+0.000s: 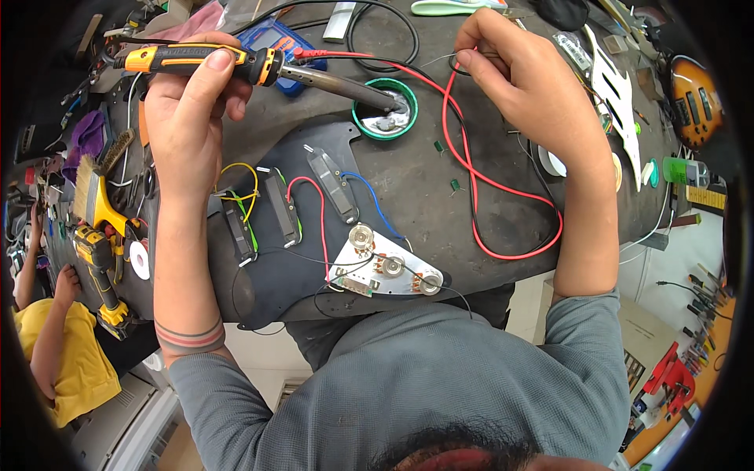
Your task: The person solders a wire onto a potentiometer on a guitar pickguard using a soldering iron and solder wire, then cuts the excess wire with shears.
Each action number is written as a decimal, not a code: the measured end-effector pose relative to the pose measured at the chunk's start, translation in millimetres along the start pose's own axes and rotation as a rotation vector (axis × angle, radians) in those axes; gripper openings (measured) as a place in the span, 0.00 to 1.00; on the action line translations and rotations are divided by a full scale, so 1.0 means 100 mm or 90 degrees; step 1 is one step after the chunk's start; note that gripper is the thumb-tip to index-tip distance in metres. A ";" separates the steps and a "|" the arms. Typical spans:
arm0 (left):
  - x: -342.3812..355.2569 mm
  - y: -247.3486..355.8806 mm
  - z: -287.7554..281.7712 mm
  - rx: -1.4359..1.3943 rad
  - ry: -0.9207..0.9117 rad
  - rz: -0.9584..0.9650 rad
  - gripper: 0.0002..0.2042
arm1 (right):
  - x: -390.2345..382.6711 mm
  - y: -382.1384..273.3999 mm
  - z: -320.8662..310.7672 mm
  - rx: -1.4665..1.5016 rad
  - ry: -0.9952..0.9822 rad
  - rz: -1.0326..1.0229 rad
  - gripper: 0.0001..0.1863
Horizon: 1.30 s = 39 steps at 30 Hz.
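Observation:
My left hand (188, 98) grips an orange-and-black soldering iron (236, 64), its metal tip resting in a round green tin (385, 110). My right hand (510, 74) pinches a thin strand of solder wire (436, 60) just right of the tin. Between my forearms lies a black guitar pickguard (275, 251), underside up, with three pickups (283, 208), coloured wires and a metal control plate (389, 271) carrying potentiometers.
Red and black cables (503, 184) loop across the dark bench. A brush (98, 192) and a yellow drill (98, 267) lie at left, a white pickguard (616, 94) and a sunburst guitar body (695, 98) at right. A person in yellow (55, 345) sits lower left.

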<state>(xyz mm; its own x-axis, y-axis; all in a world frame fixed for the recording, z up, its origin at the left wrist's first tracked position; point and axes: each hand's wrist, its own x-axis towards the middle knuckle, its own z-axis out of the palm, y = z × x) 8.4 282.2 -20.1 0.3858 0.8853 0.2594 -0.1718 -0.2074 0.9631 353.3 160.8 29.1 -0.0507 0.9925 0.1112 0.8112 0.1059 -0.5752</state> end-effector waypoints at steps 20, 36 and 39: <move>-0.01 -0.01 0.00 0.002 -0.001 0.001 0.16 | 0.00 -0.01 0.01 0.013 0.008 -0.004 0.08; 0.11 -0.04 -0.20 -0.103 0.042 -0.017 0.14 | -0.02 0.18 0.04 0.026 0.075 -0.143 0.07; 0.10 -0.06 -0.26 -0.103 0.058 -0.038 0.14 | -0.05 -0.06 0.00 -0.016 0.047 -0.095 0.07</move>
<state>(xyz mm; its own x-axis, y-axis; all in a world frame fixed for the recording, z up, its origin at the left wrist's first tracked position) -10.3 303.2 -25.1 0.3175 0.9296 0.1869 -0.2976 -0.0895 0.9505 348.9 155.0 32.2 -0.1289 0.9587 0.2535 0.8121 0.2487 -0.5278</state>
